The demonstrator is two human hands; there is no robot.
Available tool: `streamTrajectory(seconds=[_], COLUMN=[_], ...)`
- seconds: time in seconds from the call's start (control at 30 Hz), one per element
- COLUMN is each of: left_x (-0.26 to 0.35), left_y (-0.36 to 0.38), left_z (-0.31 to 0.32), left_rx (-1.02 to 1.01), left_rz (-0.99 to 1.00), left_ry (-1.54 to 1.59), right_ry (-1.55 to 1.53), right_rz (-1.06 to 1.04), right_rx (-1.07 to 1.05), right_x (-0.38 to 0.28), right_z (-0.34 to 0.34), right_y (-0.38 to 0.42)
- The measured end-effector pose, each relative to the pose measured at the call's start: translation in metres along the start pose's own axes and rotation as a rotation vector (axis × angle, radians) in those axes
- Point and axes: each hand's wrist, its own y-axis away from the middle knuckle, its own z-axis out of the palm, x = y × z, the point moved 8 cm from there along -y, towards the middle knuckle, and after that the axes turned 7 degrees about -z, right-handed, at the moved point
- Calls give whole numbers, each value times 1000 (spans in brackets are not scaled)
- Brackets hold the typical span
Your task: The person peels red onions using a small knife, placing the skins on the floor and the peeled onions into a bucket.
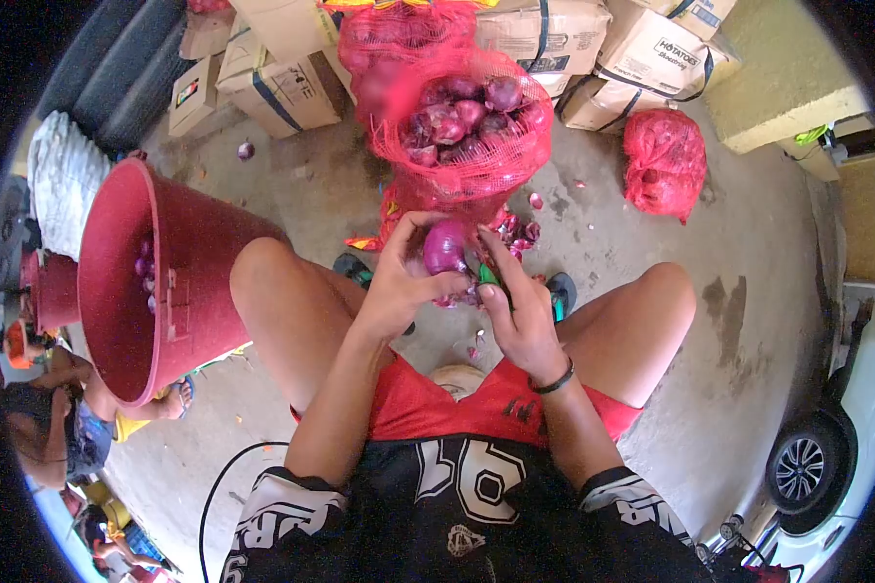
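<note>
A peeled-looking purple onion (pixel 445 247) is held between my knees, above the floor. My left hand (pixel 399 282) has its fingers and thumb wrapped round the onion's left side. At the onion's right, my right hand (pixel 517 306) is closed on a small tool with a green part (pixel 488 276); its blade is hard to make out. Just beyond my hands stands an open red mesh sack (pixel 544 136) full of red onions (pixel 464 119). Loose onion skins (pixel 527 231) lie on the floor by the sack's base.
A big red tub (pixel 204 282) with onions inside stands at the left. Cardboard boxes (pixel 280 92) line the back, and a tied red sack (pixel 664 160) lies back right. Another person (pixel 53 418) sits at the far left. A car wheel (pixel 802 470) shows at the lower right.
</note>
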Motion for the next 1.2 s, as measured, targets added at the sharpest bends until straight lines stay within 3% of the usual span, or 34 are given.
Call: streamTrajectory(seconds=[0.13,0.3,0.43,0.5,0.57,0.6,0.67,0.7,0.8,0.97,1.03,1.07,1.2], left_x=[2,1,29,59,94,121,166,190,217,171,146,130,76], left_y=[3,5,7,10,12,12,19,27,21,-50,-69,-94,-148], left_z=[2,-4,-17,-55,-102,-121,-177,-190,-238,-75,-3,6,-3], left_rx=[-21,-35,58,268,368,321,457,542,413,201,150,96,307], left_rz=[-3,-6,40,149,283,390,549,699,801,431,305,393,421], left_ry=[84,135,20,-68,132,87,170,408,809,16,-547,-910,-1499], right_ry=[119,-41,-34,-11,-21,-25,-29,-29,-20,-43,-69,-66,-52], right_rz=[-167,340,306,270,258,250,221,203,146,216,258,277,310], right_rx=[29,53,159,179,156,141,104,90,88,69,58,56,57], right_x=[14,49,57,61,64,65,66,65,59,69,76,77,75], right_z=[1,-10,-11,-12,-13,-14,-11,-9,-6,2,4,3,-1], right_y=[7,25,22,22,25,25,23,21,17,18,21,23,28])
